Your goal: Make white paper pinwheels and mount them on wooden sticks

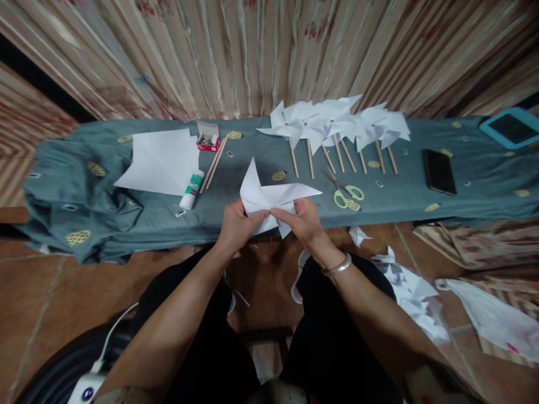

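Observation:
My left hand (237, 224) and my right hand (304, 223) both pinch a folded white paper pinwheel (269, 195), held just above the near edge of a low bench draped in grey-green cloth (252, 168). My right wrist wears a silver bangle (337, 266). Close to the right of the pinwheel lie green-handled scissors (345, 191). To its left lie a glue stick (192, 189) and two wooden sticks (214, 163).
Several finished paper pinwheels on sticks (337, 126) lie at the back. White paper sheets (162, 160) and a small red box of pins (208, 141) sit left. A black phone (438, 171) and a blue-cased tablet (510, 127) lie right. Paper scraps (410, 292) litter the floor.

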A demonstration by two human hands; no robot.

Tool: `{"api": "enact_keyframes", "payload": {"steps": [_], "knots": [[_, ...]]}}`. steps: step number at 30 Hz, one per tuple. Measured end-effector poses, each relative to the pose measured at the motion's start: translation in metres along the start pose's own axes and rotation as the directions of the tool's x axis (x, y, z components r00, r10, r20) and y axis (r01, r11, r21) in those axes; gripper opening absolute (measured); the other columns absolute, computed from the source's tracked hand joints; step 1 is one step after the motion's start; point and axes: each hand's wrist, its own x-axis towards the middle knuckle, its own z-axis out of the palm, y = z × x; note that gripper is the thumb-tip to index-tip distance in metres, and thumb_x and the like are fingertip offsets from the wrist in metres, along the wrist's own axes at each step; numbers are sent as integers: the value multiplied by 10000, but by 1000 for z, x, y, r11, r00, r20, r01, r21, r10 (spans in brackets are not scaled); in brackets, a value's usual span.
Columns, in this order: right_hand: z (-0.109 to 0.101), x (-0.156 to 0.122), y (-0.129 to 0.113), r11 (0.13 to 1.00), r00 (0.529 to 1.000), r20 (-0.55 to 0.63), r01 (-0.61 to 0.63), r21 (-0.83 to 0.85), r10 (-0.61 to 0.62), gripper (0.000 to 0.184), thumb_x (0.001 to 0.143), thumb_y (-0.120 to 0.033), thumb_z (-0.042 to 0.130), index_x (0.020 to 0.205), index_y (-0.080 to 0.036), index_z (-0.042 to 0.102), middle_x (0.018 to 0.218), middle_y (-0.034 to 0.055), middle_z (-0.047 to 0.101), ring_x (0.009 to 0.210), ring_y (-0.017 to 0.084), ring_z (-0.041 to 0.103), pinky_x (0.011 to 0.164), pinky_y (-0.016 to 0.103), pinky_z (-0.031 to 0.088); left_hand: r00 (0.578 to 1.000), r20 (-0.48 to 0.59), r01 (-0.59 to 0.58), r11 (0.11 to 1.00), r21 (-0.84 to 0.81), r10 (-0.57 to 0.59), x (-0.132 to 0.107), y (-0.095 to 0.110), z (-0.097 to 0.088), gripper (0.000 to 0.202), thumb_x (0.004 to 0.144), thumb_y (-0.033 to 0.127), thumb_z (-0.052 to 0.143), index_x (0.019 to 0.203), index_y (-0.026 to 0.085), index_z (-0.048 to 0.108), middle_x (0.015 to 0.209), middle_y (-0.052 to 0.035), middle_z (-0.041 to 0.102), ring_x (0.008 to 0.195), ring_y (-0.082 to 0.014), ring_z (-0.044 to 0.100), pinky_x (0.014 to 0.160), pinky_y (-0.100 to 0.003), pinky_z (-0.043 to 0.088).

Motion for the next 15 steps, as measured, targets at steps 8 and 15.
{"api": "enact_keyframes", "payload": {"steps": [8,15], "knots": [[1,-2,-7,998,1000,8,-10,58,10,416,572,-369,834,910,-159,710,901,55,759,784,214,677,772,356,545,999,2,37,991,-127,-37,0,2,2,367,481,276,828,797,123,723,726,-13,728,631,-151,618,648,-273,513],[5,0,-8,993,999,-12,-43,107,45,437,528,-371,854,882,-158,714,876,53,766,757,214,690,751,358,556,999,-18,28,995,-94,-29,1,1,0,329,503,271,809,790,135,726,728,-14,734,639,-167,636,639,-275,513]]}}
